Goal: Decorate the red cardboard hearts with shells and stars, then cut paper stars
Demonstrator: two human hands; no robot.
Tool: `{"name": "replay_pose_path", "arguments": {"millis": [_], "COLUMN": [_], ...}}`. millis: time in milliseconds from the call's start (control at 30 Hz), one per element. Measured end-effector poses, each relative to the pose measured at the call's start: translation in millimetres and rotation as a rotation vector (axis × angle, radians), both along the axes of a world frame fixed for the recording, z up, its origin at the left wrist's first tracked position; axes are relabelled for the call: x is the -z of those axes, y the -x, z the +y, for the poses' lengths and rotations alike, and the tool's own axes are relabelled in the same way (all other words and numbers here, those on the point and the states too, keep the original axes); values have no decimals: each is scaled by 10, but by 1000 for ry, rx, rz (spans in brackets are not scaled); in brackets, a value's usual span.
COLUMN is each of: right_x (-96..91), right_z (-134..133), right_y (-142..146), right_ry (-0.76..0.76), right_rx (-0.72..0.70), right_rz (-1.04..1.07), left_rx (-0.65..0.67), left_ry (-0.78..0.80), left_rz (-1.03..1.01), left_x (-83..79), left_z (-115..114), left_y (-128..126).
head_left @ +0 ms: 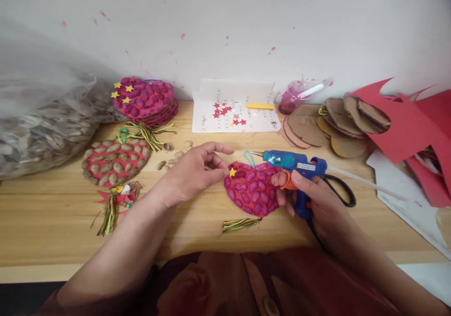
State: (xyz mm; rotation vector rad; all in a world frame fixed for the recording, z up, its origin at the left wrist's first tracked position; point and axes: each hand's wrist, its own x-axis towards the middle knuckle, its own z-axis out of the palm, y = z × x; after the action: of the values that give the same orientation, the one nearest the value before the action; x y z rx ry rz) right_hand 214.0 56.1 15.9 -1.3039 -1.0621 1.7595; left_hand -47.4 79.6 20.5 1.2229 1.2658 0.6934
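Observation:
My right hand (317,196) grips a blue glue gun (305,163) by its handle, its fingers about the orange trigger (288,181). The metal nozzle points left, and a clear glue stick (362,181) sticks out behind. Under the gun lies a heart-like ornament (253,189) covered in magenta peanuts, with a teal loop (250,158) and a green-brown tassel (240,225). My left hand (202,170) is at its left edge, index finger stretched out apart from the thumb. A small yellow star (233,172) shows against the ornament's upper left, right by the thumb tip.
An unpainted peanut ornament (116,161) lies left, below a stack of magenta ones (144,97). A bag of peanuts (45,128) stands far left. Red stars (221,111) rest on white paper (204,119). Right are a pink cup (292,97), cardboard shapes (306,128) and red paper (398,123).

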Motion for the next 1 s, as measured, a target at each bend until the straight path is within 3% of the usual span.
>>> {"name": "replay_pose_path", "arguments": {"millis": [200,400,667,1000], "right_x": [47,15,51,54], "right_z": [16,-1,0,-6], "right_y": [-17,37,24,23], "right_ry": [23,48,26,31], "right_rx": [38,37,-18,-14], "right_rz": [3,38,51,21], "left_rx": [53,-30,-75,-98], "left_ry": [46,142,230,209], "left_rz": [67,39,7,49], "left_x": [-54,49,51,68], "left_z": [-127,-242,-211,-185], "left_y": [-38,0,-15,-47]}}
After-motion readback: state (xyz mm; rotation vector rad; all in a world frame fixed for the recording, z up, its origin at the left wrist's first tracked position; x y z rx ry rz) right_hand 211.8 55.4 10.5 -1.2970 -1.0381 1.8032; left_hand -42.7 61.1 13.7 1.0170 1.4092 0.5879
